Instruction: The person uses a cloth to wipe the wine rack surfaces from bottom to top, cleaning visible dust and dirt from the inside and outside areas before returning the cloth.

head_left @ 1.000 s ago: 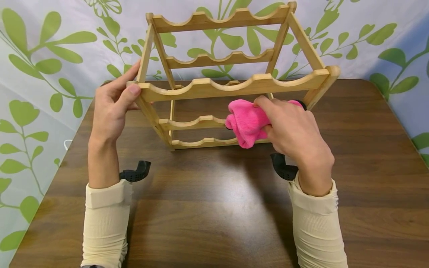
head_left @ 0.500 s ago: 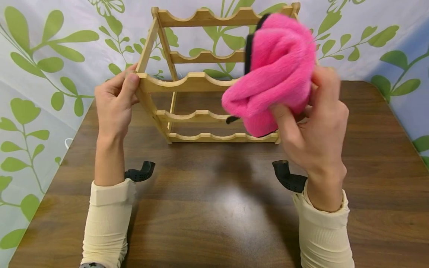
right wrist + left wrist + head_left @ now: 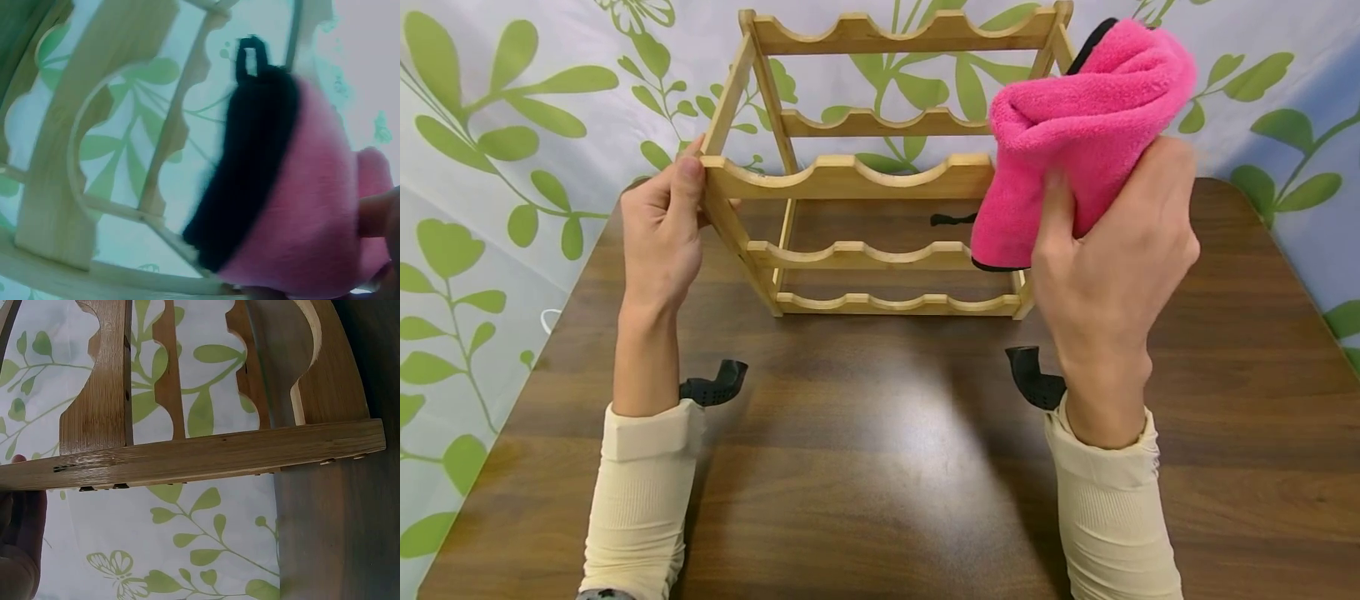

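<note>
A light wooden bottle rack (image 3: 850, 177) with scalloped rails stands on the table near the back. My left hand (image 3: 662, 225) grips its upper left front corner, thumb on the front and fingers behind. In the left wrist view the rack's side post (image 3: 219, 453) crosses the frame, with part of that hand at the left edge. My right hand (image 3: 1112, 258) holds a folded pink plush cloth (image 3: 1082, 142) with black edging at the rack's right front, hiding that corner. A black hanging loop (image 3: 251, 59) sticks out from the cloth in the right wrist view.
The brown wooden table (image 3: 865, 467) reaches to a wall sheet (image 3: 550, 125) printed with green leaves. Black curved wrist mounts (image 3: 718, 383) extend inward from both sleeves, low over the table.
My right hand has lifted the cloth from inside the rack's front, then carried it up and right to the right front corner. The rack has tipped slightly while my left hand keeps its grip.
</note>
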Demonstrator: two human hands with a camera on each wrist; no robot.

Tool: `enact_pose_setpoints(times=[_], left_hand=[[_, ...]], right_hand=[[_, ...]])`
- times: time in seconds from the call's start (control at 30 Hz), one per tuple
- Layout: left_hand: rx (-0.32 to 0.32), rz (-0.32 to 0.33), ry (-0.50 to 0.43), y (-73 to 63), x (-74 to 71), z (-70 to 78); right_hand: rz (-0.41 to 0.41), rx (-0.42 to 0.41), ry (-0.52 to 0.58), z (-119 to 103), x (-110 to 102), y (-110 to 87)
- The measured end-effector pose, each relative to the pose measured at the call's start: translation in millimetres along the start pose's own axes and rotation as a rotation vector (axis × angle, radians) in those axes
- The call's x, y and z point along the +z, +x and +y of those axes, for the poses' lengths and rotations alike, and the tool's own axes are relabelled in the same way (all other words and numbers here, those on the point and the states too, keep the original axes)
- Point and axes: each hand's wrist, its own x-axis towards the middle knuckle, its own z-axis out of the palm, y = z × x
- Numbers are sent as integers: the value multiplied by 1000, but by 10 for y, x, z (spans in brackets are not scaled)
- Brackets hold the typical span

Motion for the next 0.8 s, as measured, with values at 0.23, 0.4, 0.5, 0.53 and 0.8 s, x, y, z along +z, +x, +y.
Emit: enact_pose_setpoints(times=[0.23, 0.4, 0.5, 0.53, 0.8], left_hand=[[-7, 10, -16, 1, 11, -11], [-11, 20, -12, 20, 16, -8], [-41, 27, -36, 18, 13, 4], [-45, 28, -39, 16, 13, 8], [-65, 36, -65, 1, 14, 27]], right_hand=[[-96, 5, 106, -74, -55, -33], [-72, -25, 155, -99, 4, -54], [-52, -35, 187, -97, 35, -64], [-45, -37, 198, -94, 43, -66], [-4, -55, 278, -146, 133, -136]])
